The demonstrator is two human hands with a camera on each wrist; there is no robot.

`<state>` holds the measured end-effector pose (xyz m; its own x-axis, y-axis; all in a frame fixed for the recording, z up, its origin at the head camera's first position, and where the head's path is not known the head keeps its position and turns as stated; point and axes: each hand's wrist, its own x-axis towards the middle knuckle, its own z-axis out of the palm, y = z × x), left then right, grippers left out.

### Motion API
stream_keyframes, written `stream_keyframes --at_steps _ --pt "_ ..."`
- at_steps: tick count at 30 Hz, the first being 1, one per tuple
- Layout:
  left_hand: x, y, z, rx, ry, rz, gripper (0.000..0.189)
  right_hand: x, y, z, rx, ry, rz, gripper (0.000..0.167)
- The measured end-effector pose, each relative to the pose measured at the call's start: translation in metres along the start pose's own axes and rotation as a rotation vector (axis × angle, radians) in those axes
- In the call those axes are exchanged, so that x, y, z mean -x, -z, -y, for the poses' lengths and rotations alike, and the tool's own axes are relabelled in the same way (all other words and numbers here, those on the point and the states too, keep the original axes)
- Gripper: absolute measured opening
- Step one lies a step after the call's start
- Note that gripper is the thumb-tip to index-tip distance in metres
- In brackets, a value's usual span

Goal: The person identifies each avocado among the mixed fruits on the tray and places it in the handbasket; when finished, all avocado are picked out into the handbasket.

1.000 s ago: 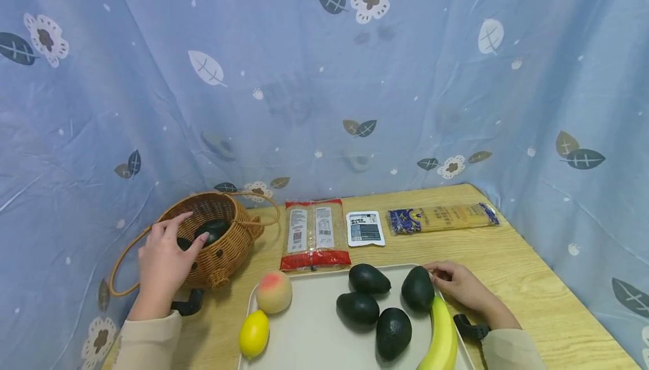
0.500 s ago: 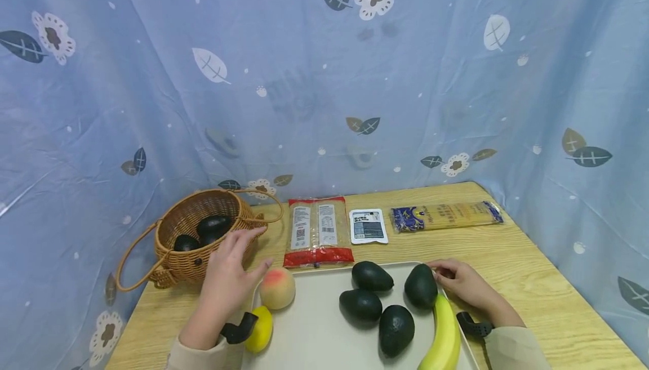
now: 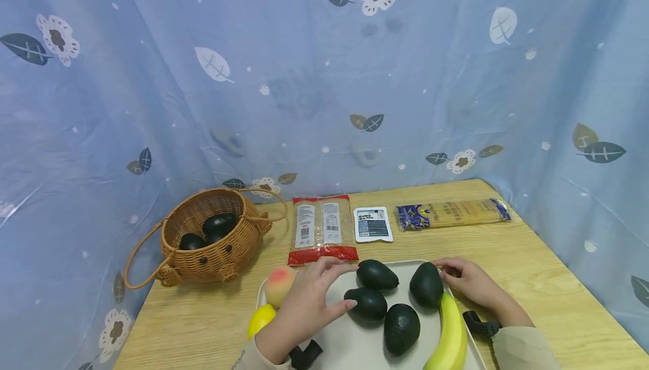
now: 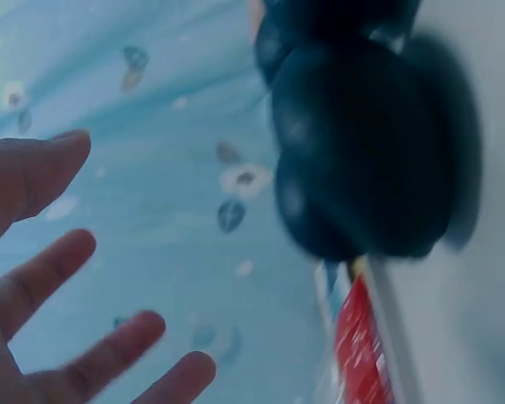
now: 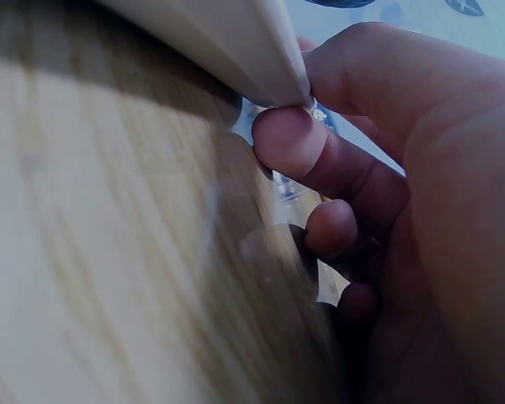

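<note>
My left hand hovers over the left part of the white tray, fingers spread and holding nothing. Its thumb appears close to a dark avocado; in the left wrist view, a gap separates the fingers from the blurred avocados. Several avocados lie on the tray, among them one at the back and one in front. At the tray's far right corner, my right hand pinches the rim between thumb and fingers, beside another avocado.
A banana, a peach and a lemon lie on the tray. Left stands a wicker basket with avocados inside. Behind are a red-edged bag, a white packet and a yellow noodle pack.
My left hand has moved right from the basket, past the peach and lemon, to beside the tray's avocados. The right hand keeps its place at the tray's corner.
</note>
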<state>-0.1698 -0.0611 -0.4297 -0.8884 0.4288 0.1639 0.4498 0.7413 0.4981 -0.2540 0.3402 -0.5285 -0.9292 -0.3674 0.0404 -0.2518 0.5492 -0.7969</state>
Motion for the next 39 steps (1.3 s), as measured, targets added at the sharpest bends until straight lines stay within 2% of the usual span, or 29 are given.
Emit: stream_keyframes --at_steps 6,11,21,26,32,35,39 --pt "-0.012 -0.02 0.0 -0.092 -0.085 0.173 0.053 -0.001 -0.001 0.001 -0.034 0.012 0.003 0.027" --pt "-0.014 -0.033 0.004 -0.127 -0.145 0.234 0.053 -0.001 -0.001 -0.002 -0.045 0.053 0.013 0.026" --pt "-0.015 -0.05 0.007 -0.141 -0.236 0.248 0.055 -0.002 -0.001 -0.005 -0.052 0.076 0.01 0.026" --pt "-0.015 -0.053 0.006 -0.169 -0.248 0.251 0.056 -0.001 -0.002 -0.005 -0.043 0.068 0.006 0.026" --pt "-0.014 -0.06 0.009 -0.199 -0.253 0.206 0.053 0.0 -0.002 -0.003 -0.045 0.035 0.021 0.027" --pt "-0.013 -0.057 0.009 -0.196 -0.24 0.196 0.051 0.0 -0.001 -0.002 -0.049 0.031 0.029 0.028" --pt "-0.012 -0.047 0.006 -0.192 -0.218 0.17 0.05 0.0 0.001 -0.002 -0.044 0.032 0.022 0.028"
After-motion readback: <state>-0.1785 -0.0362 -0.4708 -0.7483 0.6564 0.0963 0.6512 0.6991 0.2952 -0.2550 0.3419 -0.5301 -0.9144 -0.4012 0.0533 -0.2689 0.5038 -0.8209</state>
